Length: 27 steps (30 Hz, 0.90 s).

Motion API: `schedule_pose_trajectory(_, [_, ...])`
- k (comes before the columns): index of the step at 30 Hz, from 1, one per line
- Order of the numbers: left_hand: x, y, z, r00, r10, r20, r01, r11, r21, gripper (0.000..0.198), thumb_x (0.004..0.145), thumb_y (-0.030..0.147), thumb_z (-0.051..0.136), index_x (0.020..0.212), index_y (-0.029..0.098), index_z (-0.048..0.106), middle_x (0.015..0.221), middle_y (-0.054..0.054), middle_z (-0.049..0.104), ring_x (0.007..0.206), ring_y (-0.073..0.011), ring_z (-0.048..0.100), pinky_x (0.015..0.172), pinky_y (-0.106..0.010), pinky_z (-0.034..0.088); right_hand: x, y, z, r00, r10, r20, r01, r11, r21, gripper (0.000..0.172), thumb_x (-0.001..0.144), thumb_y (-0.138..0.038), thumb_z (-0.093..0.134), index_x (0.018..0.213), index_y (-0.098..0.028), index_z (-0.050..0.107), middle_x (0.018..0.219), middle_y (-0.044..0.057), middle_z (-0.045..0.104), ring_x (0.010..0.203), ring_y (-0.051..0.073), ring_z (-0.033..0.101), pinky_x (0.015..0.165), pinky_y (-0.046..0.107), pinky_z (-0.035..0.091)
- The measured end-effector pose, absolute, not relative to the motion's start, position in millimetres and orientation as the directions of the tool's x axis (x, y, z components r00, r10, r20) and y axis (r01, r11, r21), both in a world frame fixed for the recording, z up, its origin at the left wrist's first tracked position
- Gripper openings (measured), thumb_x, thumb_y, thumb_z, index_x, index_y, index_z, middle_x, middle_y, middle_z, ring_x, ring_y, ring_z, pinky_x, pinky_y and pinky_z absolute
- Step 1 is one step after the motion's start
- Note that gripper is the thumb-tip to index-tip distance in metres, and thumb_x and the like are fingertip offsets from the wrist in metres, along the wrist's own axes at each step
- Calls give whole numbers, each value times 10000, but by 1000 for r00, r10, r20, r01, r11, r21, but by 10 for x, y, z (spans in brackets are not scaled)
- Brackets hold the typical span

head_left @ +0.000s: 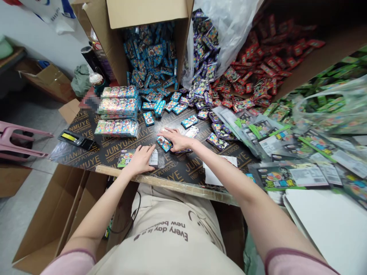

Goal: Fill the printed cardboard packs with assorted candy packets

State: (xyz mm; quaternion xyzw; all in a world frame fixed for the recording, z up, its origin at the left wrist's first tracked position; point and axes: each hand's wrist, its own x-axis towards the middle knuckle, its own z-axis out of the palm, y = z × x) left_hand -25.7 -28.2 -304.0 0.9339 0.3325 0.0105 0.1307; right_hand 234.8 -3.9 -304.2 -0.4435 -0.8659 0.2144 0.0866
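Observation:
My left hand [142, 159] lies with fingers spread on a flat printed plastic pouch [124, 159] near the table's front edge. To its right, my right hand [178, 140] has its fingers and thumb around a small blue box [164, 144] on the tabletop. Just beyond that wrist lies a pale printed small box [192, 132], and another blue box [189, 121] is a little farther back. At the left, shrink-wrapped bundles of small boxes [117, 128] are stacked. Part of the right palm's underside is hidden.
Behind stand a carton of blue boxes [149, 11] and heaps of purple boxes [210, 72] and red boxes [258, 68]. Printed pouches [292, 175] spread over the right side. A black tool with a yellow strip [75, 139] lies left. Open cartons [48, 221] stand below.

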Motion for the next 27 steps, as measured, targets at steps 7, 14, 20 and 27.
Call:
schedule_pose_trajectory(7, [-458,-226,-2953,735,672,93,621,-722,305,843,612,342,722,1364,140,397,1283,-148,524,1207,-312,476,1103,-485,286,2231,-309,-2943,-399,845,356,629,535,-565,717,691,-439,741,1312,-169,505,1179,141,540,1082,277,543,932,431,433])
schedule_pose_trajectory(14, [-157,-286,-2932,760,628,167,513,-737,441,869,624,365,738,1378,112,389,1267,-160,518,1175,-310,481,1035,-449,383,2127,-1118,-2916,-256,883,394,864,392,-317,637,743,-384,710,1315,-182,516,1260,185,517,1142,338,485,919,502,382])
schedule_pose_trajectory(20, [95,-374,-2932,819,544,183,414,-781,467,934,616,332,760,1418,138,322,1276,-156,517,1178,-320,479,1035,-485,388,2266,-1398,-3059,-229,889,397,820,396,-413,637,725,-430,709,1276,-154,549,1254,191,536,1149,310,513,907,460,389])
schedule_pose_trajectory(27, [190,-494,-2921,896,416,155,305,-831,465,909,608,289,765,1404,155,348,1289,-154,508,1188,-319,482,1050,-483,388,2354,-1524,-3040,-278,897,343,723,431,-541,723,721,-487,711,1340,-195,476,1305,159,546,1225,306,487,986,463,344])
